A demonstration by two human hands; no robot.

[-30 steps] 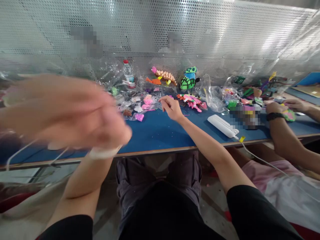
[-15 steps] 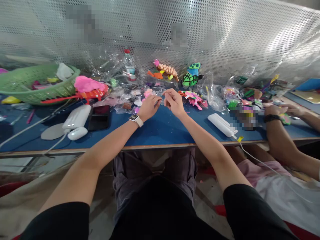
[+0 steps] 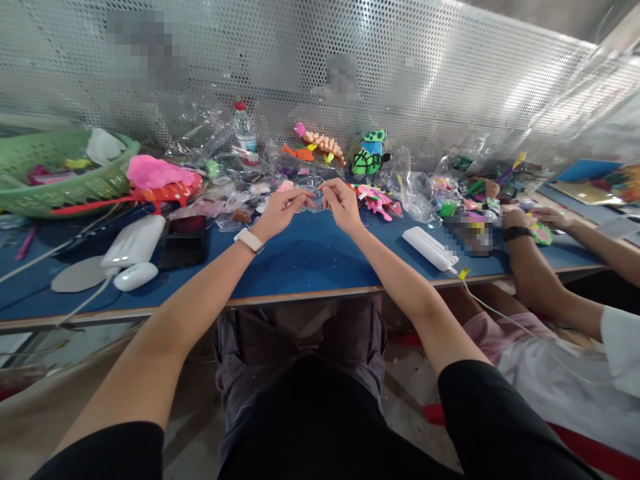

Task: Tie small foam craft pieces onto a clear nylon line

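My left hand point(image 3: 281, 209) and my right hand point(image 3: 343, 205) are raised over the blue table point(image 3: 305, 267), close together with a small gap between them. Fingers and thumb are pinched on both. Something clear shows between the fingertips, but I cannot make out what it is or tell it from the plastic behind. Just right of my right hand lies a pink and red clay figure point(image 3: 379, 200). Clear plastic bags point(image 3: 227, 193) with small coloured pieces lie beyond and left of my left hand.
A green basket point(image 3: 65, 195), a pink and red clay animal point(image 3: 163, 180), a black phone point(image 3: 183, 241) and white power bank point(image 3: 134, 241) stand left. Behind are a water bottle point(image 3: 245, 137) and a green clay turtle point(image 3: 369, 160). Another white device point(image 3: 429, 248) and a co-worker's hands point(image 3: 517, 217) are right.
The view has shifted, so most things appear further left. My left hand has drawn slightly away from my right, its wrist turned so the watch face no longer shows.
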